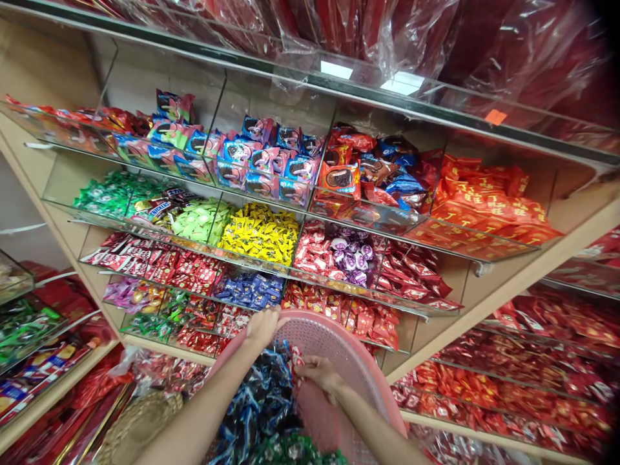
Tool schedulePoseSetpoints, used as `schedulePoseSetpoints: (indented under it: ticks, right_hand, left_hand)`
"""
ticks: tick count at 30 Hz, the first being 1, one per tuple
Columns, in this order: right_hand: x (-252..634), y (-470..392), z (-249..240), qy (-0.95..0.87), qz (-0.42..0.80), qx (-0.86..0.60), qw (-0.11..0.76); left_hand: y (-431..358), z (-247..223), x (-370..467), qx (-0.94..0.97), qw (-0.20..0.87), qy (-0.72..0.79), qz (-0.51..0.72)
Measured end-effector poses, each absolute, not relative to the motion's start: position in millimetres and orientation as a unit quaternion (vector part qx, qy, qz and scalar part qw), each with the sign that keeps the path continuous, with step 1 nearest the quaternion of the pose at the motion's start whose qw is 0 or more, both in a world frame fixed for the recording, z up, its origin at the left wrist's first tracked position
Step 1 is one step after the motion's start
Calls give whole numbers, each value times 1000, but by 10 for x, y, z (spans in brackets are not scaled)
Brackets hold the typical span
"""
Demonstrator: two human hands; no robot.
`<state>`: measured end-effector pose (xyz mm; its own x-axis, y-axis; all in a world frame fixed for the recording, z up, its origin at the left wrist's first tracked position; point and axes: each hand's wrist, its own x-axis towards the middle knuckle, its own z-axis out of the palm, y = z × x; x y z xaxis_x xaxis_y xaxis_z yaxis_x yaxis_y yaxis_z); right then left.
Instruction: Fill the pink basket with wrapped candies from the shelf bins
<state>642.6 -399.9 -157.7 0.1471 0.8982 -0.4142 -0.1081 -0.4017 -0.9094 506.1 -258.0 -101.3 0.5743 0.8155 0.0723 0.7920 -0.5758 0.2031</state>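
A large pink perforated basket [356, 352] stands in front of the shelves at the bottom centre. My left hand [263, 326] is closed on its far rim. Inside the basket my right hand [320, 374] pinches a small red-and-white wrapped candy [296, 356]. Beneath and left of that hand lie many blue-and-black wrapped packets [261, 394], with green-wrapped candies [298, 449] nearer the bottom edge. A blurred pinkish-red patch below my right hand is too smeared to make out.
Clear-fronted shelves [271, 258] hold sorted sweets, including yellow candies [261, 232] and orange packets [489, 194]. Plastic-wrapped red goods [363, 26] fill the top shelf. A woven basket [140, 420] sits lower left. More stocked shelves stand at both sides.
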Motion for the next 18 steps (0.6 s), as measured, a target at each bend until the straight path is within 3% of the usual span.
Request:
schedulePoseSetpoints:
  ticks: [9,13,18]
  right_hand:
    - [6540,-4009,-1492,-277,583,-627,435]
    - [6658,-3869,-1604,-350,484,-676,432]
    - [6669,-3706,-1722,-442,290,-791,306]
  left_hand:
    - [-2594,-969,5063,887,71,451,74]
    - [-2593,-970,5061,883,84,458,62]
    - [-2602,-964,5060,883,85,458,62]
